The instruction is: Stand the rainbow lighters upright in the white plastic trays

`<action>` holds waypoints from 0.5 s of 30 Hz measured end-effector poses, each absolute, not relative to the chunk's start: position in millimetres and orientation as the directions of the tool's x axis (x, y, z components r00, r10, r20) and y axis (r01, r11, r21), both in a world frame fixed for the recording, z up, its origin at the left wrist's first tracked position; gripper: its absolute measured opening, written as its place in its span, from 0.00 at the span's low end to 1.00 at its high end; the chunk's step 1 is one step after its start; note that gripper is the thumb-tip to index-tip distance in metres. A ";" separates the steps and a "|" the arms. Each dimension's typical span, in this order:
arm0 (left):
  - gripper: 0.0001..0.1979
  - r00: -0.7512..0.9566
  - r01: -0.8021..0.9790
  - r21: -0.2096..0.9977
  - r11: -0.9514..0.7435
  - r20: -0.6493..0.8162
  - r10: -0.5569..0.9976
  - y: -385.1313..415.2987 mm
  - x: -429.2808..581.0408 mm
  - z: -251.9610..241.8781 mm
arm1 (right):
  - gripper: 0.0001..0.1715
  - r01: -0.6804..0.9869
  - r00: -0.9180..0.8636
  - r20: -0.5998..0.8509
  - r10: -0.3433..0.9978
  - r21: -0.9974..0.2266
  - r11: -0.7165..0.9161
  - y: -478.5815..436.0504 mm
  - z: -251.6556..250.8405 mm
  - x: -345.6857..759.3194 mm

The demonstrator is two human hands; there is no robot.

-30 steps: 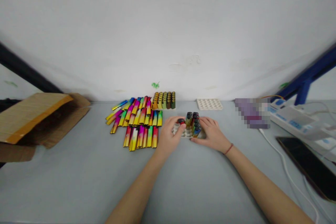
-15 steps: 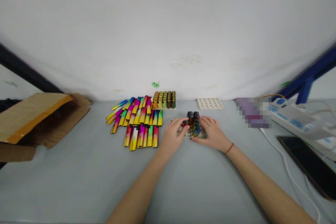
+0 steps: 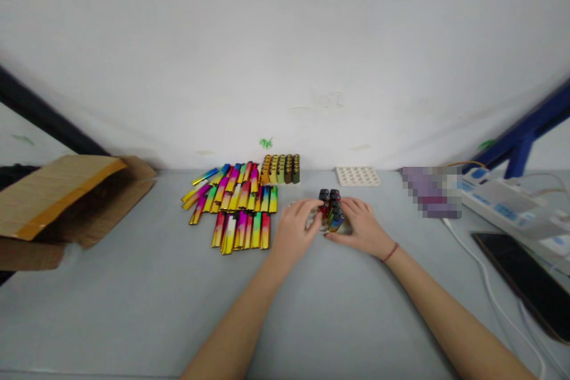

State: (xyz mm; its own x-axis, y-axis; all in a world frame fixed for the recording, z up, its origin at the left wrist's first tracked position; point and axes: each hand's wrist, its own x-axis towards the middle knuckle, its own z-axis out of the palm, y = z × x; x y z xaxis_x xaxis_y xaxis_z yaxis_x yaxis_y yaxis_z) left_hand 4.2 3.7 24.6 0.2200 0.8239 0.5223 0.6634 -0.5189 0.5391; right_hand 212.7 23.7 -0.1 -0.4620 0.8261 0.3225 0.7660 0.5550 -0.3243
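Grey table: one. Cardboard box: one, at left, in place as before. Sleeves: one pile, too overlapped to count. Hands: two. Left hand: farther right than a second ago, pinched narrow on red tube. Right hand: posture unchanged, spread wide along right side of near tray. Trays: two, counting rear tray by the wall. Block of upright pieces: five columns. Tubes upright in near tray: about seven, in two columns. Red tube: formerly left of both columns, now at near end of left one; cannot tell whether seated.
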 end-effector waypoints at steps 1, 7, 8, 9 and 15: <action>0.12 0.227 0.667 0.526 -0.527 0.531 0.817 3.5 4.2 25.2 | 0.40 0.767 -0.461 0.322 0.827 -0.323 0.554 23.8 -0.5 212.9; 0.15 0.237 0.680 0.491 -0.545 0.556 0.797 2.7 2.2 28.9 | 0.42 0.770 -0.469 0.315 0.825 -0.313 0.556 24.8 -2.6 213.7; 0.16 0.225 0.677 0.495 -0.544 0.565 0.794 2.9 0.1 31.7 | 0.42 0.769 -0.468 0.315 0.825 -0.314 0.557 24.7 -2.5 213.8; 0.16 0.205 0.676 0.503 -0.539 0.574 0.793 3.4 -3.0 35.6 | 0.41 0.769 -0.467 0.317 0.826 -0.315 0.556 24.6 -2.2 213.8; 0.11 -0.105 0.741 0.574 -0.348 0.611 0.784 8.9 -56.0 69.5 | 0.40 0.772 -0.465 0.308 0.830 -0.318 0.551 24.3 -0.3 214.0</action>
State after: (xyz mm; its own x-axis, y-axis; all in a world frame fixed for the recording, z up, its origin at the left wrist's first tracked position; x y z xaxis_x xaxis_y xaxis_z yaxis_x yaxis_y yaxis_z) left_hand -56.0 8.9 69.5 -0.1048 0.7845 0.6112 0.7410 -0.3483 0.5741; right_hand 214.0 24.3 -0.3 -0.4652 0.8299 0.3079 0.7720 0.5506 -0.3176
